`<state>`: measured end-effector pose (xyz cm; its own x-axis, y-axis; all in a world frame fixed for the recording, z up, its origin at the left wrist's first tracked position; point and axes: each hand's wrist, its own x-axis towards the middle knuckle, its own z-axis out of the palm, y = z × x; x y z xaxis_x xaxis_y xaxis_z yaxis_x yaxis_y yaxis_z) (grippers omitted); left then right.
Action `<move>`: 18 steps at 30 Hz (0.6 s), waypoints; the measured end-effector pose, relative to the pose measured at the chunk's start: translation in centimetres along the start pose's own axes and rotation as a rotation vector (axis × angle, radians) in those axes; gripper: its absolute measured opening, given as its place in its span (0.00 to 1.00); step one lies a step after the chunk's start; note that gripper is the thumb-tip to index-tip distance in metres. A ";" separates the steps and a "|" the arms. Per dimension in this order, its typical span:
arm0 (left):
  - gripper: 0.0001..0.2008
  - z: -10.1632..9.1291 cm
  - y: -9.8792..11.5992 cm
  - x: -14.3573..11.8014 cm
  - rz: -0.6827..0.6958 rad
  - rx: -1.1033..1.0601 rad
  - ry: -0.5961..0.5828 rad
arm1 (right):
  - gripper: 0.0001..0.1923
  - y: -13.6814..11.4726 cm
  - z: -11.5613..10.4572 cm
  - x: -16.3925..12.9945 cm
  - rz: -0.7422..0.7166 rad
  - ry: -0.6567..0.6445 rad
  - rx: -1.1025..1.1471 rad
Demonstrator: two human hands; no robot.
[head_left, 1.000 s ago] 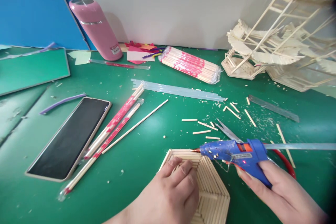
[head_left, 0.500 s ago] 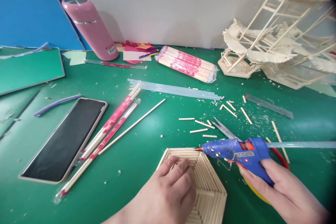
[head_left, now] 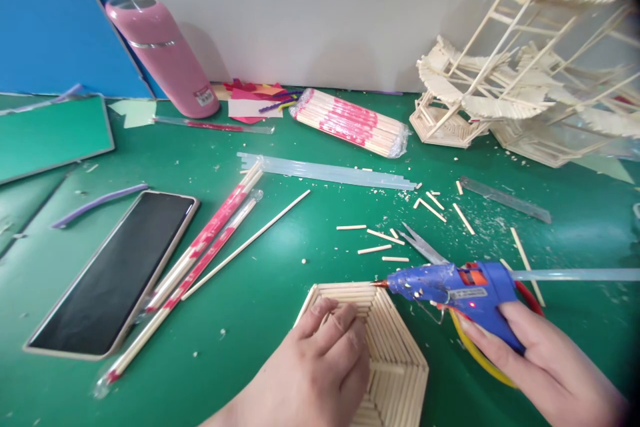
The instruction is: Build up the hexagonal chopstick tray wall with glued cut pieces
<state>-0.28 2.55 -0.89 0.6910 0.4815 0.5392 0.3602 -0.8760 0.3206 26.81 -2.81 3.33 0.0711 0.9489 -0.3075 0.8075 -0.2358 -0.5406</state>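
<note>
The stick panel (head_left: pixel 397 353) lay flat on the desk (head_left: pixel 260 327) beneath the left hand (head_left: pixel 327 360), showing beyond its fingers and to its right. It was a many-sided plate of sticks laid in nested rows, with no long axis to make out because its near part ran out of view. The left hand was the nearer one, resting right on it; the right hand (head_left: pixel 545 353) stood off to the right, clear of the rim.

What mattered most was the nozzle (head_left: pixel 381 284) of the glue gun (head_left: pixel 453 288) — it pointed left from the right hand and met the panel's far-right corner, just past the left fingertips. Touching or barely above, I could not tell. The gun's barrel lay nearly in line with the panel's far edge.

The right hand was wrapped around the gun's grip. The left was narrow, its fingers bent and bunched over the far rows; whether they pinched a loose stick was hidden. Scissors (head_left: pixel 423 245) lay partly under the gun, beside the right hand, and short stick pieces (head_left: pixel 375 249) were scattered beyond both hands.
</note>
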 end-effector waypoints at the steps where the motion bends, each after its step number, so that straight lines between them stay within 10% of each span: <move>1: 0.12 0.0 0.0 0.0 0.001 0.001 -0.003 | 0.16 0.1 0.0 0.0 0.004 -0.007 0.021; 18: 0.11 -0.1 -0.1 0.1 0.016 0.017 -0.005 | 0.14 0.6 -0.4 -0.2 0.027 0.015 0.027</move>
<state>-0.33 2.66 -0.78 0.6998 0.4672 0.5404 0.3597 -0.8840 0.2985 27.54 -3.02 3.35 0.1019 0.9451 -0.3105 0.7888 -0.2670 -0.5536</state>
